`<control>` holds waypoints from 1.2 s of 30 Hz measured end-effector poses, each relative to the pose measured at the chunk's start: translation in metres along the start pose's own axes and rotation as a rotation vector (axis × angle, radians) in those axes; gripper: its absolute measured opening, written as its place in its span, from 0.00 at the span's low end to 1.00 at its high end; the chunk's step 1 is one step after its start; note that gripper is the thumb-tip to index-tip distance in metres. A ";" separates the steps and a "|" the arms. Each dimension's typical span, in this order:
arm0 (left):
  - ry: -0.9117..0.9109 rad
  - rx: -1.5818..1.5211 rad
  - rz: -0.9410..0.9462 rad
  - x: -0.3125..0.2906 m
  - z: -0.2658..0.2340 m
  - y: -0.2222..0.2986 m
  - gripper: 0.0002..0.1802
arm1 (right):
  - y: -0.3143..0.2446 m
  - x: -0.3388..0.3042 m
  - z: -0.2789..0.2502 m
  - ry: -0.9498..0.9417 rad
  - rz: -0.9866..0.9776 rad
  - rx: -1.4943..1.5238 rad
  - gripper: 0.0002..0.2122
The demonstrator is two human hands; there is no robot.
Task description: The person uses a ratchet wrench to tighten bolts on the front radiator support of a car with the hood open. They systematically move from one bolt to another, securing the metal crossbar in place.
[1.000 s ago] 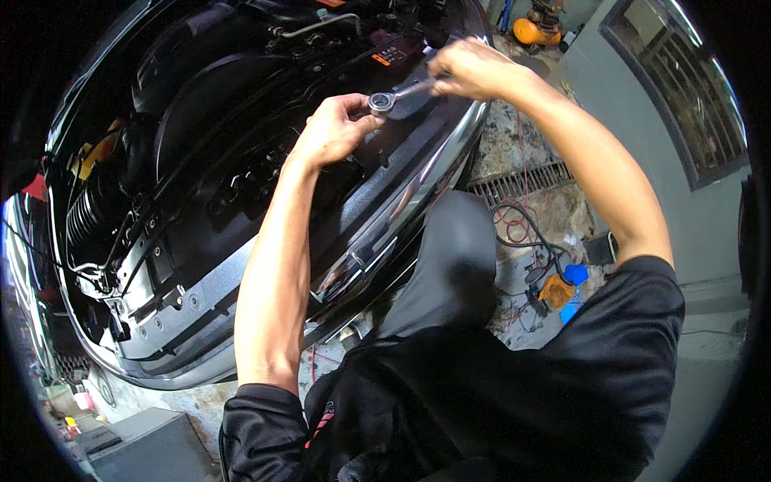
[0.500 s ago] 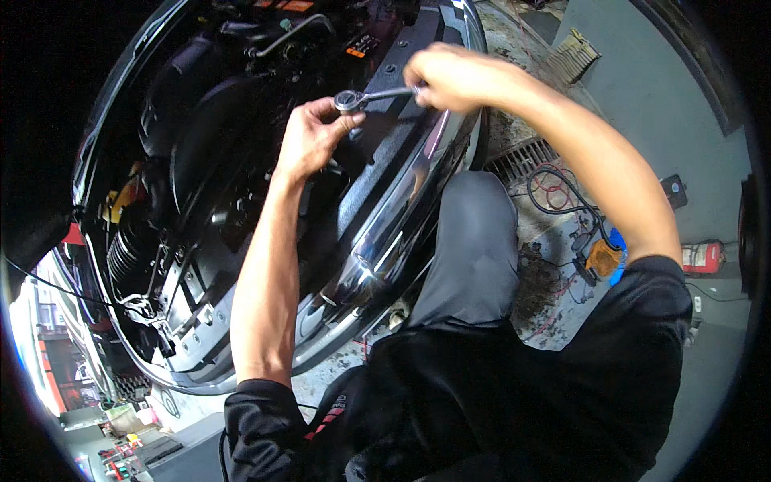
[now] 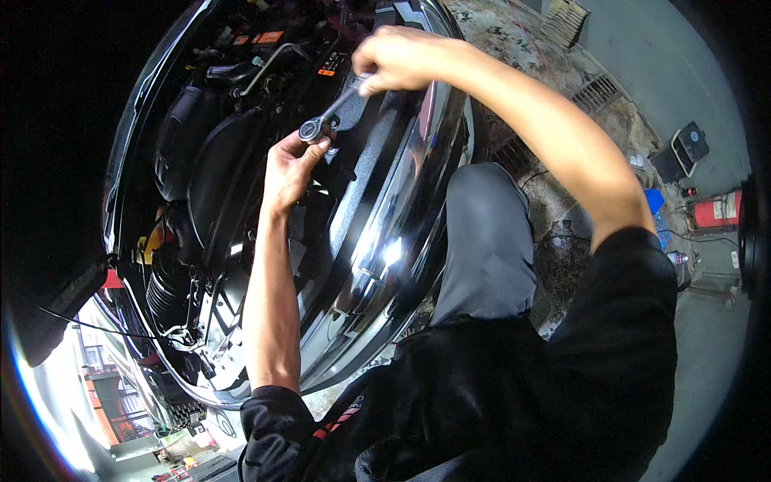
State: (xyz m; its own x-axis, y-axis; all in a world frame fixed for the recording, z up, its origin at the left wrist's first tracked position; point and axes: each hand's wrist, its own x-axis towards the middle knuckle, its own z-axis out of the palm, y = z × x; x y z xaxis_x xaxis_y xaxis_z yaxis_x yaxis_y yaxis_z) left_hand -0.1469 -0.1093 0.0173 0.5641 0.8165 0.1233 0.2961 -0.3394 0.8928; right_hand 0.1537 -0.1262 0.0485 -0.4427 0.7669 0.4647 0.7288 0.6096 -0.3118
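Note:
A ratchet wrench is held over the open engine bay of a car, close to its front edge. My left hand is closed around the round ratchet head, thumb on the near side. Higher and to the right, my right hand grips the end of the handle, which slants up from the head. Whatever sits under the ratchet head is mostly hidden by my left fingers and shadow.
The glossy front bumper runs between the engine bay and my bent leg. On the right are a floor grate, a black box-like item and a red cylinder by the wall.
The ratchet handle has swung from nearly level to a steeper slant as my right hand moved left and slightly up. My left hand stays on the head. The whole view has shifted.

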 end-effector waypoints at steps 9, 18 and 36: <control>0.111 0.121 0.009 -0.003 0.009 0.003 0.12 | -0.128 -0.077 0.013 -0.085 0.452 0.337 0.16; 0.095 0.168 0.050 -0.002 0.002 -0.011 0.13 | -0.031 0.021 -0.021 -0.260 0.230 -0.264 0.09; -0.040 0.093 0.043 -0.001 0.008 0.006 0.14 | -0.048 -0.047 -0.007 -0.131 0.326 -0.036 0.23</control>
State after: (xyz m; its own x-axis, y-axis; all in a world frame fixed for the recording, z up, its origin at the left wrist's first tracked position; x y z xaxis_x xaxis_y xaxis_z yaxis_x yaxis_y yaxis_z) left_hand -0.1395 -0.1162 0.0190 0.6077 0.7815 0.1416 0.3405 -0.4174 0.8425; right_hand 0.1432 -0.1935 0.0476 -0.2452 0.9408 0.2340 0.8599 0.3225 -0.3957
